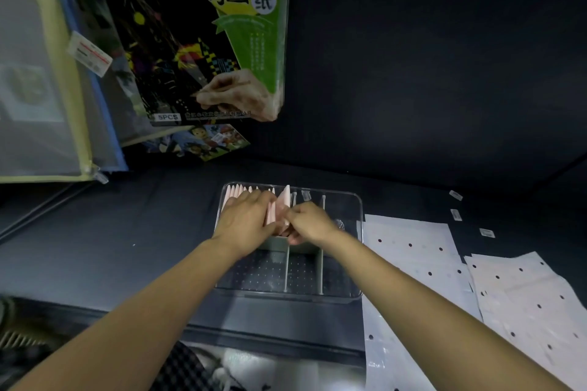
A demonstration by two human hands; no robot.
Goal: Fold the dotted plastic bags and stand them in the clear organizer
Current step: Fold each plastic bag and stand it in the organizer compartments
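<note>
A clear organizer (357, 251) with dividers sits on the dark table. Its far-left compartment holds a row of several folded pale pink bags (241, 191) standing on edge. My left hand (246, 219) lies flat over that row, fingers straight, pressing the bags toward the left. My right hand (309, 222) pinches one folded pink bag (283, 201), which stands tilted at the right end of the row. Two unfolded white dotted bags (413, 251) (533, 301) lie flat on the table to the right of the organizer.
A green-and-black scratch-paper pack (203, 41) and mesh zip folders (47, 89) lean at the back left. Small white labels (455, 214) lie behind the flat bags. The organizer's near compartments show a dotted floor. The table's front edge (270, 336) runs below it.
</note>
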